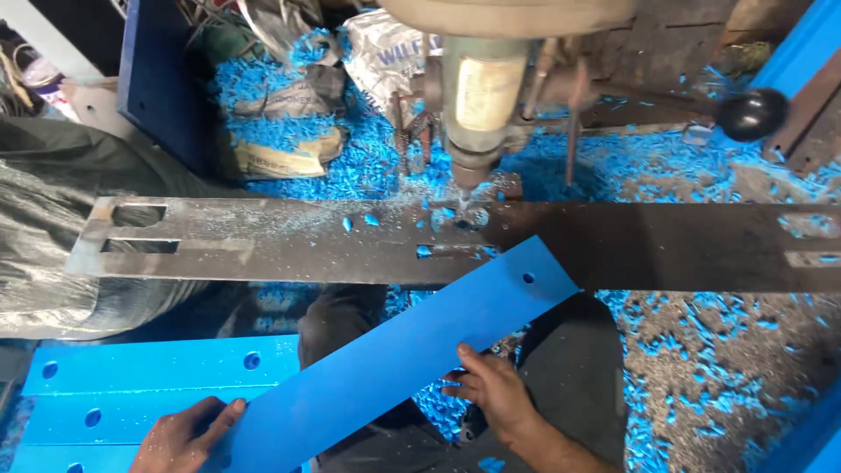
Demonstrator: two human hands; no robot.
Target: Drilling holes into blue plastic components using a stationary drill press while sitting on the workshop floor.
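Note:
A long blue flat bar (394, 350) with a small hole near its far end lies slanted across my lap, its far end resting on the grey metal plate (263, 241) under the drill press (477, 96). My left hand (180, 438) grips the bar's near end at the bottom left. My right hand (491, 394) holds its lower edge near the middle. The drill bit (469, 188) sits just above the plate, among blue shavings.
A stack of blue bars with holes (140, 385) lies at the lower left. Blue shavings (692, 350) cover the floor. A black knob lever (752, 114) sticks out at right. Sacks (280, 131) and a dark blue panel (162, 79) stand behind.

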